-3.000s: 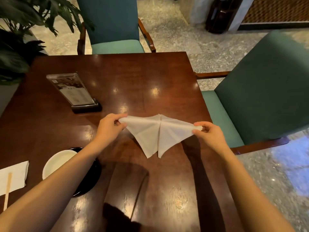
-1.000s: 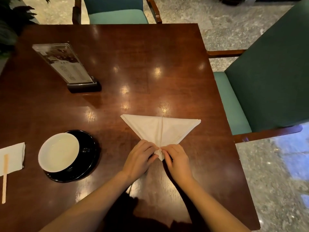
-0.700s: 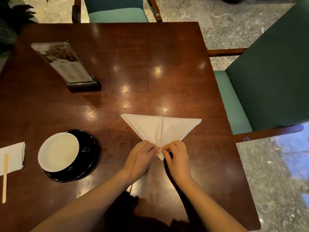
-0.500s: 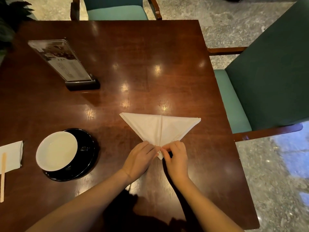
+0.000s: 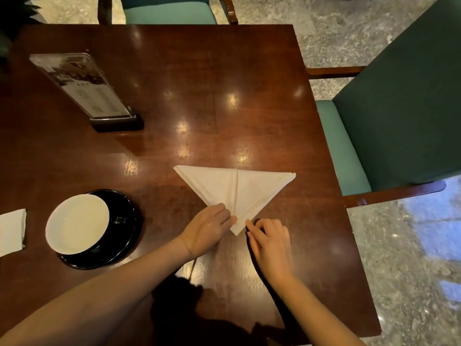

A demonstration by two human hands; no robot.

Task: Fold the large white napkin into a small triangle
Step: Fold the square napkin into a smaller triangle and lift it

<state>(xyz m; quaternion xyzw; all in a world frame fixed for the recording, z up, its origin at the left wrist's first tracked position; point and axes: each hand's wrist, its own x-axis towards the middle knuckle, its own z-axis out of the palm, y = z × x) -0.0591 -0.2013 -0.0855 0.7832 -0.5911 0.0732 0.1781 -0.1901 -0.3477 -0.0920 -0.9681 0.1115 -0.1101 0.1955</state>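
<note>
Folded white cloth napkin flat on dark wooden table, long edge far, tip nearest. Left hand fingers pressed on tip; right hand curled, touching tip's right edge, pinch unclear.

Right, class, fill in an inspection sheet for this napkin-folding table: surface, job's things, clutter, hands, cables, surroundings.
Surface: glossy dark wooden table, with light reflections on it.
Job's things: white napkin lies flat as a triangle with a centre seam, point toward the person.
Clutter: menu stand far left; white dish on black plate; small folded paper at left edge.
Hands: left hand presses fingertips on the napkin's near point; right hand, fingers curled, touches that point's right edge; grip unclear.
Cables: nothing seen.
Surroundings: green armchair at right; second chair at far side; plant; stone floor.
</note>
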